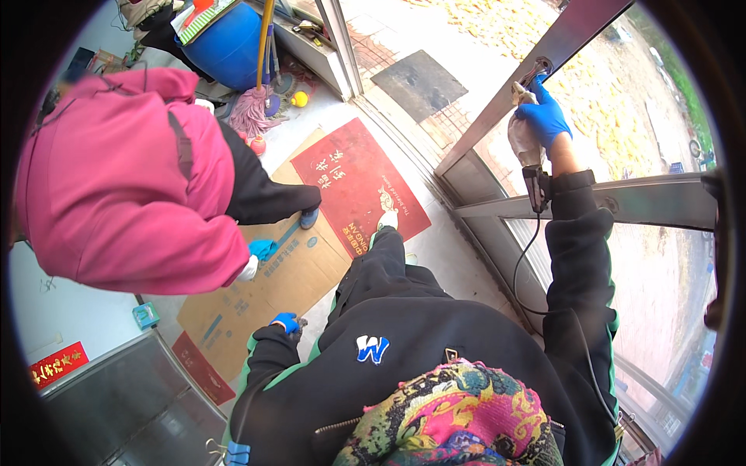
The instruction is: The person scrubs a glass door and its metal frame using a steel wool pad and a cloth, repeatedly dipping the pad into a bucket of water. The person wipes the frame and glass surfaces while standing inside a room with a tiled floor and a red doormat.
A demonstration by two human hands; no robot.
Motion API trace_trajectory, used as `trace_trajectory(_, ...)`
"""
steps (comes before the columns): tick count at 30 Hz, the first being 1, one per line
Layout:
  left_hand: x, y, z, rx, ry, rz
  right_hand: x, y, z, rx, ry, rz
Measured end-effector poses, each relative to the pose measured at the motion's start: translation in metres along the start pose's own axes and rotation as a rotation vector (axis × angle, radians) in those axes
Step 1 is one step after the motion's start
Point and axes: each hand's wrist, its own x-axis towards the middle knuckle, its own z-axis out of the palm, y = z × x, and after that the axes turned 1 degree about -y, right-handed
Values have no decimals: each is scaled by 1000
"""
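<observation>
My right hand (545, 116), in a blue glove, is raised to the metal frame of a glass door (498, 119). Its fingers are at a handle or lock fitting (542, 63) and hold a pale, crumpled cloth (524, 140), which hangs beside the wrist. A black device with a cable is strapped to that wrist. Low on the other side, my left hand (285, 321), also blue-gloved, has a dark grey bunched thing (300, 329) at its fingers, seemingly a rag; the grip is partly hidden.
A person in a pink jacket (128, 192) bends at the left. On the floor lie flattened cardboard (280, 256) and a red mat (361, 186). Mops (254, 110) stand by a blue barrel (224, 46). Past the sill are a dark mat (419, 85) and spread corn cobs (495, 23).
</observation>
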Motion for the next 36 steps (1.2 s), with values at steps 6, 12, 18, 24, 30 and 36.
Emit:
trace_trajectory(6, -2, 10, 12, -108, 35, 47, 4, 2, -1, -53, 6, -46)
trace_trajectory(12, -7, 0, 39, -64, 31, 60, 11, 13, 5, 1, 33, -68)
trace_trajectory(18, 21, 27, -1, -58, 233, 120, 8, 9, 1, 19, 9, -48)
trace_trajectory(24, 26, 127, -127, -21, 662, 458, 4, -2, 3, -71, 85, -46)
trace_trajectory(30, 16, 206, -214, -279, 527, 532, 9, 17, 9, 66, 106, -49)
trace_trajectory(36, 64, 183, -327, -357, 385, 456, 53, -15, 71, 287, 149, -20)
